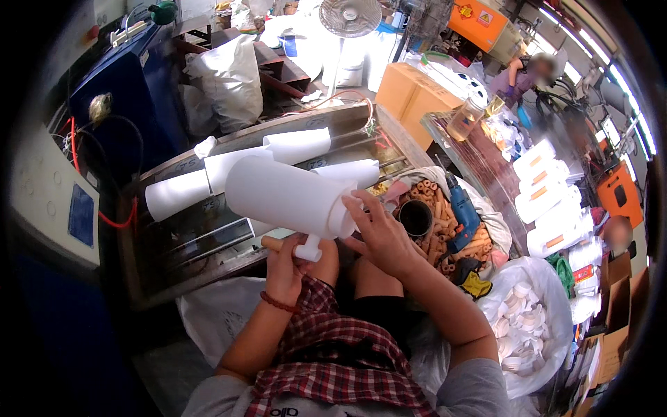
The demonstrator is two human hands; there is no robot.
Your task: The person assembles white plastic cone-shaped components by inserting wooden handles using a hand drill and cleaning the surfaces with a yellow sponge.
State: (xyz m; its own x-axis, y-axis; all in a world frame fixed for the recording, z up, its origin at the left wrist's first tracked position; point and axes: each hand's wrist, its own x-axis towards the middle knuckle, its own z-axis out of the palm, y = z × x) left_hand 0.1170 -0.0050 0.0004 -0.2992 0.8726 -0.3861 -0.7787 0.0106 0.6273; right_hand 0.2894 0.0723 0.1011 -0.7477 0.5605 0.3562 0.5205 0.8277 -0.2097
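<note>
A large white plastic cylinder with a narrower neck lies slanted above my lap. My right hand is closed around its neck end, fingers on the rim. Below the cylinder, my left hand grips a tan tube-shaped handle. Beside those fingers a short white stub shows under the cylinder; I cannot tell how it joins the handle. Beyond my hands, more white cylinders rest across a wooden-edged trough. To the right, a cloth-lined container holds several tan tubes.
A blue power drill and a dark round cup sit among the tubes. A clear bag of white plastic parts stands at the right. White cylinders with tan handles are stacked farther right. Another person works at the back.
</note>
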